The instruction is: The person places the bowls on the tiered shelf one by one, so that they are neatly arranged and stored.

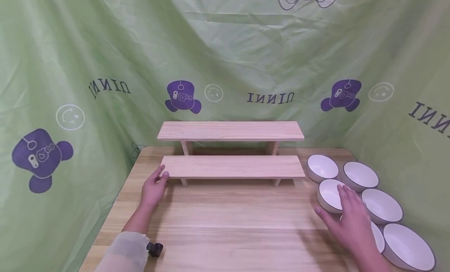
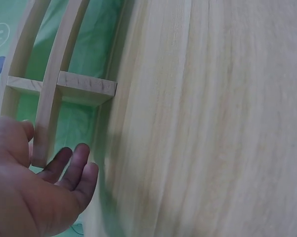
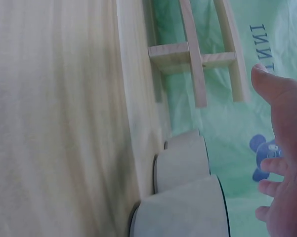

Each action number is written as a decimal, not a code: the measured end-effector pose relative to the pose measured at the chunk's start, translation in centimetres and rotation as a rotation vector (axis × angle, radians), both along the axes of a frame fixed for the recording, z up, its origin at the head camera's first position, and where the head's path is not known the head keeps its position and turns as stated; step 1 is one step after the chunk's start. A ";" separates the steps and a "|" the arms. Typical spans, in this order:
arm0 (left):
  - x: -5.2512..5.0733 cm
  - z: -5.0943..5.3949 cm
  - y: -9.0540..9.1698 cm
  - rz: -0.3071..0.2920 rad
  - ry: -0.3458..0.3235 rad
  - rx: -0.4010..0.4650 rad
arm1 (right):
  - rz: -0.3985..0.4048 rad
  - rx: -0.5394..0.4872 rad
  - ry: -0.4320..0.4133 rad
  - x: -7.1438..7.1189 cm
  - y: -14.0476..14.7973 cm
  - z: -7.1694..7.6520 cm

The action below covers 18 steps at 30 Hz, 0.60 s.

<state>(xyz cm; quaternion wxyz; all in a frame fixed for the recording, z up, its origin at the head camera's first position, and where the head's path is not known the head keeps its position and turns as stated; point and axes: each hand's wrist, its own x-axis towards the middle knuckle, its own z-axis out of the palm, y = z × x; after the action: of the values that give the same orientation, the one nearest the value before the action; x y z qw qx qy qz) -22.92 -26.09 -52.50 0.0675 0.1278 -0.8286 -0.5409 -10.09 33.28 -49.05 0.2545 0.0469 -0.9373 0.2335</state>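
Six bowls [image 1: 409, 246], two shelf boards [image 1: 233, 166], one table [image 1: 228, 233] — one left hand [image 1: 154, 190], one right hand [image 1: 353, 221]

The left forearm [image 1: 138, 219] is extended forward from the lower left, covered further back by a pale sleeve [image 1: 123, 253] and bared toward the wrist. The left grip [image 1: 153, 191] is held with its thumb set opposite bent, slightly parted fingers [image 2: 76, 168]. The right forearm [image 1: 373, 260] is seen bare at the lower right; the right grip [image 1: 353, 221] is held back upward, fingers loosely stretched forward, thumb [image 3: 274, 88] spread wide.
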 end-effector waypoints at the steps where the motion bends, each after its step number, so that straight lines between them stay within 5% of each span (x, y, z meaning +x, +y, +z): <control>1: 0.0 0.1 0.0 0.008 0.003 0.021 | -0.004 -0.002 0.008 0.3 0.2 -0.1; 18: -1.0 0.2 0.1 0.076 -0.010 0.187 | -0.079 -0.065 0.017 3.9 1.7 -1.3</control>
<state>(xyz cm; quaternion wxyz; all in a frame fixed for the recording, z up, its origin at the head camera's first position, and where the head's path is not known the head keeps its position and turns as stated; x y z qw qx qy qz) -23.96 -25.97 -52.32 0.0719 0.1676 -0.7694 -0.6122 -6.20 35.00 -50.39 0.2729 0.0038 -0.9281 0.2531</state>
